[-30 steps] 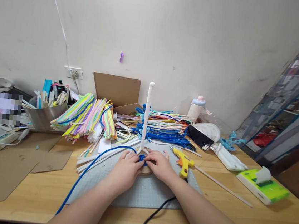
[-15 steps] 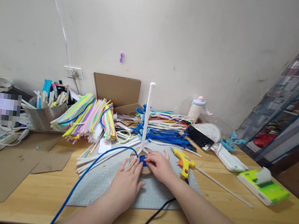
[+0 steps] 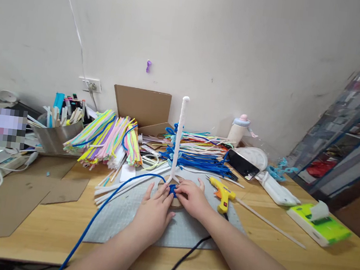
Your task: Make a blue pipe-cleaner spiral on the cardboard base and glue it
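A long blue pipe cleaner [image 3: 107, 200] runs from the table's front edge up to a small blue coil [image 3: 171, 189] at the foot of an upright white-wrapped post [image 3: 178, 139]. The post stands on a round cardboard disc on a grey cutting mat [image 3: 124, 222]. My right hand [image 3: 192, 199] pinches the blue coil against the disc. My left hand [image 3: 153, 214] lies flat on the mat beside it, fingers stretched out toward the coil.
A yellow glue gun [image 3: 222, 194] lies right of my hands, its black cord [image 3: 185, 257] trailing to the front edge. Heaps of coloured pipe cleaners [image 3: 108, 140], a metal pen tub [image 3: 56, 136], a phone [image 3: 243, 164] and a green tape dispenser [image 3: 319, 222] crowd the table.
My left hand has let go of the blue coil, drawn back a little and flattened on the mat. The right hand stays pinched on the coil.
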The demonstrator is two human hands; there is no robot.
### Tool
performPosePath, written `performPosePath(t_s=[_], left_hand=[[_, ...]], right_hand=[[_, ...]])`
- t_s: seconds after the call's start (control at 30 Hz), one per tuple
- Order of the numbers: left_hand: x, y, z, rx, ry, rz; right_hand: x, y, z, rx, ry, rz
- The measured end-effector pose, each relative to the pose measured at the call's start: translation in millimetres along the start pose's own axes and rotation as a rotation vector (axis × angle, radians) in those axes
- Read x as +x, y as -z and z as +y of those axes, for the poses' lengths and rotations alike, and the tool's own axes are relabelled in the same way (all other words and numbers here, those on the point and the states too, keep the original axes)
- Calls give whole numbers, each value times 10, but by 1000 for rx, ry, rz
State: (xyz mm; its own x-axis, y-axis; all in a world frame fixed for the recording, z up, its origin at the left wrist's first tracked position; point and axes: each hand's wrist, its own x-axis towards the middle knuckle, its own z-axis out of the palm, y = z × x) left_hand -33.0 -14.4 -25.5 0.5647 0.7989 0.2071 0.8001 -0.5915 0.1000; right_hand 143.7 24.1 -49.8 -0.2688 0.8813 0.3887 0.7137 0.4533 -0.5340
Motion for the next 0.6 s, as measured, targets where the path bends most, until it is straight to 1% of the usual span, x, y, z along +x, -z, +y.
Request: performPosePath(t_s=[0.3,0.47,0.6], left_hand=[[-9,11,-32,-42,-23,30],[-12,8,-18,-39,-25,34],[-19,-25,4,-48,-2,41]], right_hand=[[-36,-6,-3,-54,62,10],[-64,41,-47,-49,102,-17],[-69,64,-78,-35,104,-33]])
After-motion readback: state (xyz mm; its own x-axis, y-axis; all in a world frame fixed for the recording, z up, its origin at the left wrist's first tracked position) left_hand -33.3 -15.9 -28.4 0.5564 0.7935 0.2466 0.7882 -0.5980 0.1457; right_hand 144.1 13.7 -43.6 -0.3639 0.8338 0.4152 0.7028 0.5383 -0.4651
